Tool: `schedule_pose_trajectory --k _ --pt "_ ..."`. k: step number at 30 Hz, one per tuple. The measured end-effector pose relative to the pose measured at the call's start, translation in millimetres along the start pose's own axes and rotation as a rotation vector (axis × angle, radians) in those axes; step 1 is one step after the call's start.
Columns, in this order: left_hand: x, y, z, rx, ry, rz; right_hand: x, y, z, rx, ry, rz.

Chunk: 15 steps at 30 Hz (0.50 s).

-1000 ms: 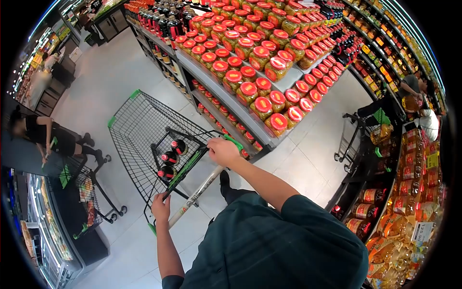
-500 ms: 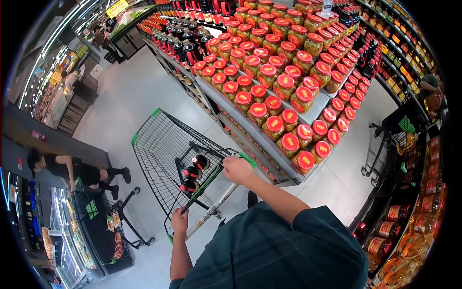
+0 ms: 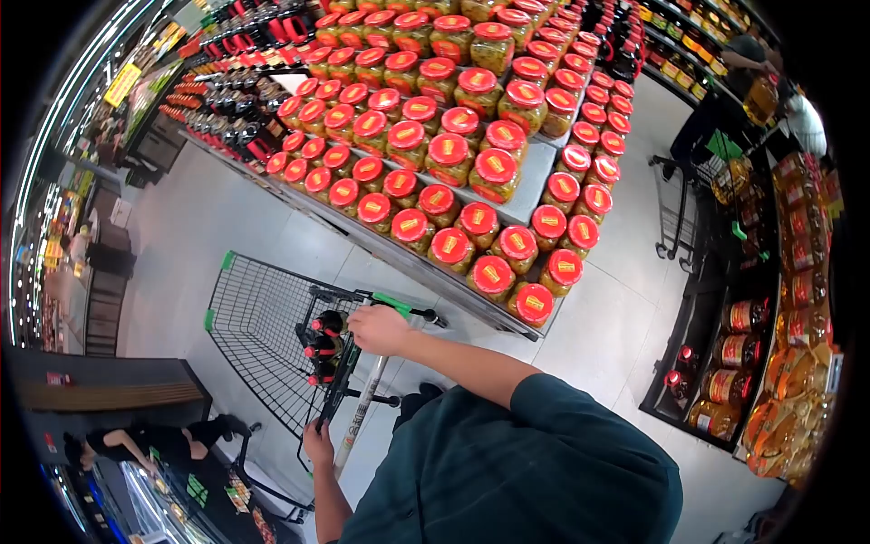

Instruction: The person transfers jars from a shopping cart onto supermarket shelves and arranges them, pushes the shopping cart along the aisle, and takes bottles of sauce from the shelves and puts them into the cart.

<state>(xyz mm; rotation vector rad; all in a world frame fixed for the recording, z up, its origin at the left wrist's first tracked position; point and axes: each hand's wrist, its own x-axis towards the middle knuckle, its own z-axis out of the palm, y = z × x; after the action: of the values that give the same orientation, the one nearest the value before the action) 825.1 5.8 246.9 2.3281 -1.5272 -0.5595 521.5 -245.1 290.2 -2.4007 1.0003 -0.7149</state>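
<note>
A shopping cart (image 3: 258,340) with a dark wire basket and green corners stands in front of me. Several dark bottles with red caps (image 3: 324,349) are grouped near its handle end. My right hand (image 3: 379,329) is closed over the cart's rear end, by the green corner piece and the upper end of the pale handle bar (image 3: 364,403). Lower down, my left hand (image 3: 317,444) has its fingers closed around the cart's dark rear rim, beside the other end of the bar.
A stepped display of red-lidded jars (image 3: 449,159) rises beyond the cart, its corner near my right side. Oil bottles (image 3: 729,381) line a shelf at right, with another cart (image 3: 680,204) and a person. At lower left, a person (image 3: 136,444) stands by a loaded cart.
My view has turned, and the jar display now sits further left and closer. The cart and both hands appear lower and further left. Both hands keep their hold on the cart.
</note>
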Motion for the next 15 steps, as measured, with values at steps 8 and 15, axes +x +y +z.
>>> schedule_pose_trajectory --k 8,15 --pt "37 -20 2 0.025 0.030 0.002 -26 -22 -3 -0.103 0.204 -0.046" --pt "72 -35 -3 0.031 0.018 0.018 10 -21 5 -0.151 0.195 -0.038"
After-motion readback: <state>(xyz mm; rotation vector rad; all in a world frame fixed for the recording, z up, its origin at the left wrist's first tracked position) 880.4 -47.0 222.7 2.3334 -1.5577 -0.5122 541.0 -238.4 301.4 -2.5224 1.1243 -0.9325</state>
